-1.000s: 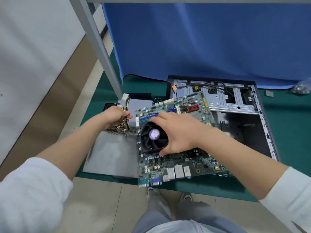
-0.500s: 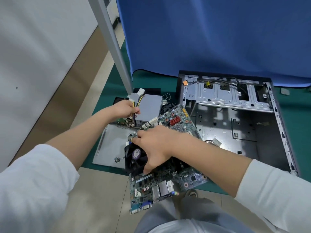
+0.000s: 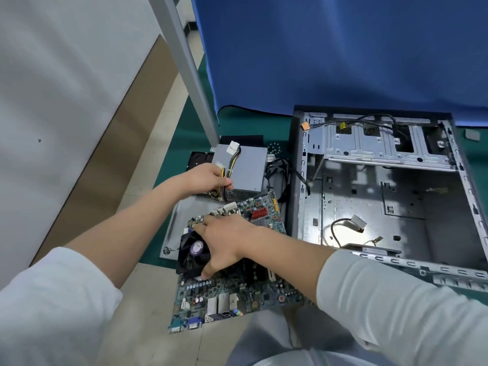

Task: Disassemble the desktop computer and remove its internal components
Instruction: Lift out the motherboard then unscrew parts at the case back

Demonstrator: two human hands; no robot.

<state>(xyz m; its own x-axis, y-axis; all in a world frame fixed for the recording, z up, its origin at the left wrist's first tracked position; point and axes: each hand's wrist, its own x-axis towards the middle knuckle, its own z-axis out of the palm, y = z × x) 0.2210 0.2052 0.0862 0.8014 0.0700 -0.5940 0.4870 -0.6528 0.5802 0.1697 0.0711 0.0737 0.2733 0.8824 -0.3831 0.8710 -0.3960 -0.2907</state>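
Note:
The open metal computer case [image 3: 390,207] lies on its side on the green mat, its bay bare apart from loose cables. Left of it, outside the case, I hold the green motherboard [image 3: 237,289]. My right hand [image 3: 224,244] grips the black CPU fan [image 3: 191,253] mounted on the board, fingers curled round the fan's edge. My left hand [image 3: 208,179] holds the bundle of yellow and black power supply cables [image 3: 229,165] that comes out of the grey power supply [image 3: 247,171]. The board's near end hangs over the floor by my knees.
A grey side panel [image 3: 182,223] lies flat under the board and power supply. A black drive [image 3: 199,159] sits behind my left hand. A grey metal post [image 3: 190,75] and a blue cloth [image 3: 343,48] stand behind. A loose connector [image 3: 359,221] rests inside the case.
My right hand has carried the motherboard by its fan out of the case and leftward, toward me. My left hand stays on the power supply cables.

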